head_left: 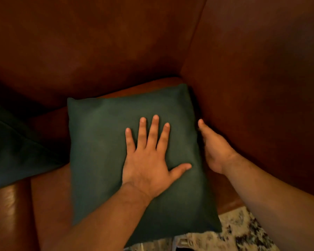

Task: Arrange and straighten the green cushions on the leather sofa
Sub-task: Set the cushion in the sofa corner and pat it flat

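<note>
Two hands: both are at one square dark-green fabric cushion, lying flat on the seat of the reddish-brown leather sofa.
Cushion position: it sits in the corner of the seat, its right edge against the sofa's padded leather armrest and its top edge just short of the backrest; its near edge overhangs the seat front above the pale patterned rug.
Left hand: the left hand lies palm-down on the middle-right of the cushion face, fingers spread and straight, thumb out to the right. It grips nothing; it looks to be pressing, probably to flatten the filling and pin the cushion while the other side is worked.
Right hand: the right hand is wedged edge-on into the gap between the cushion's right side and the armrest, thumb up, fingers hidden behind the cushion edge. Whether those fingers curl round the fabric cannot be told; it is somewhat blurred.
Likely reason: one flat hand steadies, the other reaches the trapped side to tug or square it off the armrest.
Cushion relative to hands: directly beneath the left palm, touching; just left of the right hand, touching along its side.
Second cushion: another dark-green cushion lies tilted at the left edge, well apart from both hands, apparently not yet straightened.
</note>
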Tool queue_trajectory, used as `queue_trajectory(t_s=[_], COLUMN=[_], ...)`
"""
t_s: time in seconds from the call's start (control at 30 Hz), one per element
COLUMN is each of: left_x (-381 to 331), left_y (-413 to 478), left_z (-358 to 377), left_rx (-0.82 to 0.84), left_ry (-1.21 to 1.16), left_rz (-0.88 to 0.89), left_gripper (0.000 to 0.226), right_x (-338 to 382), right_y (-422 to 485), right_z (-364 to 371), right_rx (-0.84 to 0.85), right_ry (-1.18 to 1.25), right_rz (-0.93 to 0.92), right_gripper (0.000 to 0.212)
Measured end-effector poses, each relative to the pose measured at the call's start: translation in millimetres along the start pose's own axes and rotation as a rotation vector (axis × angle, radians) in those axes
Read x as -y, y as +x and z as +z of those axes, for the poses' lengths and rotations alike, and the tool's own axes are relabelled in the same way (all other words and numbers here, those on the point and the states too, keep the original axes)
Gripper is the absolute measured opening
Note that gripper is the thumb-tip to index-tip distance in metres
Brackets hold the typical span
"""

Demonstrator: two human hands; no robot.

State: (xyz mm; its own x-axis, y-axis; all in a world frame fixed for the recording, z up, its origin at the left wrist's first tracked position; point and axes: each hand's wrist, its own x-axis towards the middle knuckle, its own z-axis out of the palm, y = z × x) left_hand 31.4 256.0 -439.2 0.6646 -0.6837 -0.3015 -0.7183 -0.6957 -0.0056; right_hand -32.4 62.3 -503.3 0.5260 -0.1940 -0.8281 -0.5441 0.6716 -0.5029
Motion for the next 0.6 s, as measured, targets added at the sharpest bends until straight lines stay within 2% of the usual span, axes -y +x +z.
queue_trajectory(t_s=[0.1, 0.27, 0.4, 0.47, 0.6], left_x=[-10, -14, -23, -18, -8], left_y=[-18, -36, -24, -30, -64], left_z=[6, 37, 38, 35, 36], left_rx=[-0.17, -0.06, -0.114, -0.169, -0.296], left_ry=[-0.028, 0.06, 0.04, 0.016, 0.005], left_rz=[0.044, 0.056, 0.069, 0.086, 0.244], left_gripper=[0.104, 0.105, 0.105, 0.101, 0.091], right_x=[-30, -60, -62, -62, -72], right_y=[-18, -29, -26, -30, -46], right_z=[-15, -19, -15, -8, -1], right_rx=[0.043, -0.009, -0.182, -0.198, -0.204], right_ry=[-0.021, -0.013, -0.131, -0.148, -0.106], right_rz=[-0.021, -0.134, -0.238, -0.271, -0.303], right_gripper=[0.061, 0.045, 0.035, 0.035, 0.035])
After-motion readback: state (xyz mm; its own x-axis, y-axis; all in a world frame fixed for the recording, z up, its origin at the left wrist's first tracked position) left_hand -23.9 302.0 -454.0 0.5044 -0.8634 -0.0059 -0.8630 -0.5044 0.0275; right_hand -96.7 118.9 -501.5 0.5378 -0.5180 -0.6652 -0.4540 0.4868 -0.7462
